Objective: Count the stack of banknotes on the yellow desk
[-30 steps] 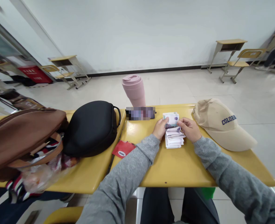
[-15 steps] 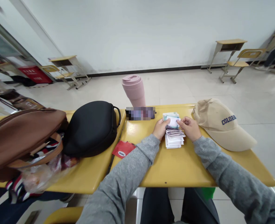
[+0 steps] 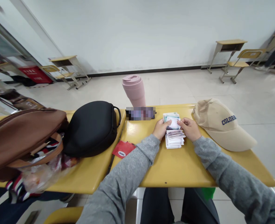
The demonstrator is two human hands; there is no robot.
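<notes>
Both hands meet over a stack of printed paper slips (image 3: 175, 139) on the yellow desk (image 3: 160, 174). My left hand (image 3: 160, 129) is closed on the far part of the stack, its thumb lying on the top slip (image 3: 174, 123), which is white with bluish and purple print. From the other side my right hand (image 3: 190, 128) pinches the right edge of that same slip. Nearer to me the slips lie fanned, with white edges showing. The fingers under the paper are hidden.
A pink tumbler (image 3: 134, 90) and a phone with a blurred screen (image 3: 140, 114) stand behind. To the right lies a beige cap (image 3: 221, 124). On the left are a red packet (image 3: 123, 149), a black case (image 3: 90, 129) and a brown bag (image 3: 23, 133).
The top slip has shifted slightly and tilted between my hands, showing more purple print near my left thumb. My right fingers have moved a little. Everything else on the desk stays put.
</notes>
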